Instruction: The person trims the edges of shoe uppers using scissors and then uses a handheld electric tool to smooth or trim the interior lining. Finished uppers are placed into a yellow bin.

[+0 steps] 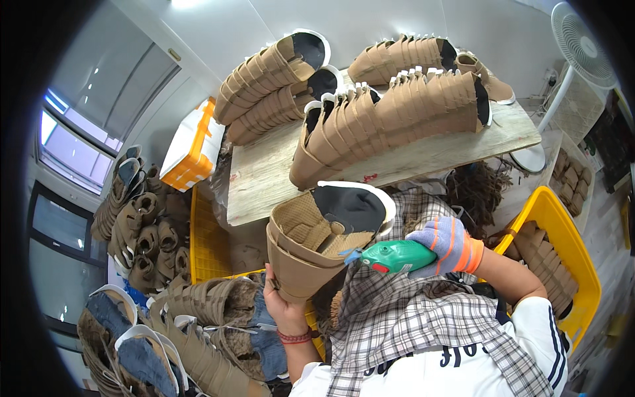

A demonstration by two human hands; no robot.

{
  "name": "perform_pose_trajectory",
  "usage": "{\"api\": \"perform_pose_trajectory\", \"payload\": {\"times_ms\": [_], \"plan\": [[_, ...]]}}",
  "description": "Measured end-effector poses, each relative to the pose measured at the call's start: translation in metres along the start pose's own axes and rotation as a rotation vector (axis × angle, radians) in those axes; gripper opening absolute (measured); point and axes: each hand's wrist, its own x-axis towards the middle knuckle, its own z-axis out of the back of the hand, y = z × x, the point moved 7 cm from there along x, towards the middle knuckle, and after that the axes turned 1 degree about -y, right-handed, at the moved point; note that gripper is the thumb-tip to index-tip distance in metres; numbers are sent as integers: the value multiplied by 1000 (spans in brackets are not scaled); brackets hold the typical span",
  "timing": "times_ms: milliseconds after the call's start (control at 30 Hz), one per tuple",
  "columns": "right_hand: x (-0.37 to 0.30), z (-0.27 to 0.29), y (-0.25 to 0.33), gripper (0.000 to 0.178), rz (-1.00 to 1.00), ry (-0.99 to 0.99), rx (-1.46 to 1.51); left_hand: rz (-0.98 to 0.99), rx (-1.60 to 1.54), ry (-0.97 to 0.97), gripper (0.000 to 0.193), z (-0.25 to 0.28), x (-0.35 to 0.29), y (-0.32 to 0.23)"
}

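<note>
Dark lettering [458, 356] on the white shirt [430, 378] shows upside down — partly covered by plaid cloth [423, 314]. The tool's [395, 255] tiny markings — unreadable.

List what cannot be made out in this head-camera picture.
All in head view:
Left hand: most fingers hidden by the tan, tapered stack of shoe uppers.
Green plastic handheld tool: rear covered by the grey-and-orange gloved right hand.
Brown, blue-lined uppers, lower left: cut off by bottom edge.
</note>
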Motion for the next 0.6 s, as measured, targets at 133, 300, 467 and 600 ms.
{"api": "perform_pose_trajectory", "payload": {"times_ms": [133,300,467,600], "plan": [[10,-4,9,52,-50,33,15,-77,31,119,40,-22,-23,9],[23,-5,18,51,-96,26,60,-315,274,159,44,-26,-45,9],[40,-11,22,48,-198,96,175,-547,538,201,53,-42,-52,13],[49,-18,23,44,-276,125,255,-635,626,238,54,-37,-47,12]]}}
